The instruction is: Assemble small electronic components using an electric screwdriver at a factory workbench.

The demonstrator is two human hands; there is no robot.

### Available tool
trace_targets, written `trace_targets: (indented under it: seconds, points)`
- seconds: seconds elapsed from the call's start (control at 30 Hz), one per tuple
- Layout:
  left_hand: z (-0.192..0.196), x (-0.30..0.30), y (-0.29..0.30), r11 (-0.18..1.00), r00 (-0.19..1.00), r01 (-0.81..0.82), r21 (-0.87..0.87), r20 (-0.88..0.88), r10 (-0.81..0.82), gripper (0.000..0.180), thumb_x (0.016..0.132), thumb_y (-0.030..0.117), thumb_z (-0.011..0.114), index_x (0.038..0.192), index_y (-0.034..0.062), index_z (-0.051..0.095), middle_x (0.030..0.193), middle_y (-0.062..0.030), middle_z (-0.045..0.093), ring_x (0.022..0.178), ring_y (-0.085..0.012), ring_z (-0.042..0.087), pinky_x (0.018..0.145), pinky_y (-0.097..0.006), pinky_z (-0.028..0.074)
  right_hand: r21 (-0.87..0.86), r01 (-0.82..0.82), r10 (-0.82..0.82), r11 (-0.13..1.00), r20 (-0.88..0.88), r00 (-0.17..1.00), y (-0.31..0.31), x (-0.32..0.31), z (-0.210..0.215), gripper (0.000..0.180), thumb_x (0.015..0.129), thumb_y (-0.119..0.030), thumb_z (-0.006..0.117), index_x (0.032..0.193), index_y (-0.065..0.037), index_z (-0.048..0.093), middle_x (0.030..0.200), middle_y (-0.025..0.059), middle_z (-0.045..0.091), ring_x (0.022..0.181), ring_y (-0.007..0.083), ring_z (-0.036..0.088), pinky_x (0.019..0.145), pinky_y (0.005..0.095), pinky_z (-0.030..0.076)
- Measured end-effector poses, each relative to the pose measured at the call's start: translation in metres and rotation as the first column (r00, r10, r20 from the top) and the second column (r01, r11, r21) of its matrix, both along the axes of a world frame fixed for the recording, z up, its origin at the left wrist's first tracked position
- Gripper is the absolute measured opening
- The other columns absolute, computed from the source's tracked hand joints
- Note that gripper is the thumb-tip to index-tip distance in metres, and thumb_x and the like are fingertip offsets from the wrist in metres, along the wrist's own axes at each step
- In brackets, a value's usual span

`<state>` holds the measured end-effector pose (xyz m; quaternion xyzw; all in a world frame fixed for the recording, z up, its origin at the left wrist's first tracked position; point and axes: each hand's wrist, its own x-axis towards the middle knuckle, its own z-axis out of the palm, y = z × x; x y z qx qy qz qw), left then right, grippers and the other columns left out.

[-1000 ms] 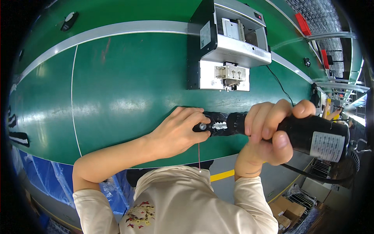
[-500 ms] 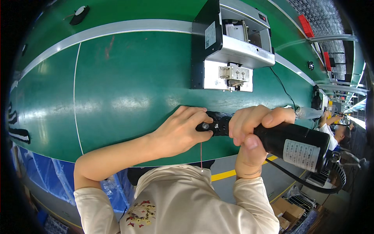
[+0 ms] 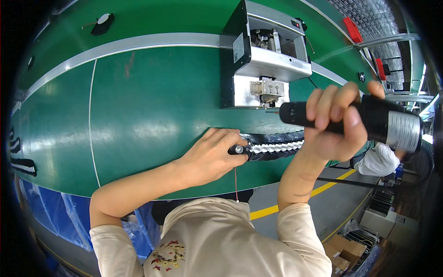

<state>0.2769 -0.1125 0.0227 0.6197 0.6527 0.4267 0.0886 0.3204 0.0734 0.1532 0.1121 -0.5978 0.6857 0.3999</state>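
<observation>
My right hand [image 3: 339,115] is wrapped round a black electric screwdriver [image 3: 383,117], raised above the bench. Its bit points left, close to the front of a silver and black machine [image 3: 277,64] that looks like a screw feeder. My left hand [image 3: 212,154] grips the left end of a long black part [image 3: 272,150] with a white wavy strip down its middle. A round silver screw head shows at that end, between thumb and fingers. From under the hand a thin red wire [image 3: 236,184] hangs over the bench's near edge. My right forearm hides the part's far end.
The green bench [image 3: 152,101] carries similar black and white pieces [image 3: 23,166] at its left edge. Behind a metal rail [image 3: 138,41] lies a small black object [image 3: 102,24]. A co-worker in white [image 3: 378,159] is at the right, near cardboard boxes [image 3: 346,251].
The screwdriver has been lifted off the black part, upward and to the right, and its bit now shows near the machine. My left hand keeps its grip. The white strip has come into view.
</observation>
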Motion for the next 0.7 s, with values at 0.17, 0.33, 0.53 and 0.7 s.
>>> trace_targets:
  seconds: [0.17, 0.33, 0.53, 0.7]
  points:
    - [0.003, -0.003, 0.001, 1.0, 1.0, 0.025, -0.007, 0.018, -0.025, 0.017, 0.074, 0.01, 0.073, 0.091, 0.0122, 0.07, 0.109, -0.0068, 0.057, 0.111, -0.0304, 0.056, 0.086, -0.041, 0.044, 0.041, 0.092, -0.094, 0.995, 0.045, 0.995, 0.011, -0.017, 0.0, 0.045, 0.081, -0.008, 0.051, 0.125, -0.005, 0.043, 0.066, 0.0045, 0.043, 0.046, 0.0135, 0.041, 0.047, 0.0322, 0.04]
    - [-0.001, -0.002, -0.001, 1.0, 1.0, 0.008, -0.008, 0.008, -0.008, 0.019, 0.074, 0.01, 0.073, 0.092, 0.0128, 0.07, 0.109, -0.0068, 0.058, 0.112, -0.0301, 0.055, 0.086, -0.041, 0.044, 0.019, 0.061, -0.062, 0.998, 0.105, 0.993, 0.012, -0.029, -0.008, 0.042, 0.077, -0.002, 0.054, 0.118, 0.0, 0.042, 0.063, 0.0079, 0.05, 0.042, 0.0158, 0.045, 0.043, 0.0335, 0.044]
    - [-0.002, -0.002, 0.0, 1.0, 0.999, 0.031, 0.0, -0.006, -0.031, 0.02, 0.074, 0.011, 0.073, 0.094, 0.0135, 0.071, 0.11, -0.0074, 0.058, 0.113, -0.0304, 0.055, 0.087, -0.042, 0.044, -0.037, 0.001, 0.002, 0.999, 0.081, 0.997, -0.01, 0.009, -0.013, 0.047, 0.08, -0.007, 0.064, 0.12, -0.006, 0.04, 0.062, 0.0049, 0.048, 0.042, 0.0153, 0.045, 0.044, 0.0318, 0.043]
    - [-0.004, -0.003, -0.001, 1.0, 0.999, 0.022, 0.009, 0.023, -0.022, 0.02, 0.074, 0.012, 0.072, 0.094, 0.0129, 0.072, 0.109, -0.0076, 0.059, 0.112, -0.0304, 0.055, 0.087, -0.042, 0.045, -0.104, 0.011, 0.005, 0.994, 0.15, 0.989, -0.033, 0.041, -0.022, 0.048, 0.078, -0.007, 0.07, 0.114, -0.009, 0.04, 0.062, 0.0043, 0.048, 0.043, 0.0158, 0.047, 0.044, 0.0311, 0.042]
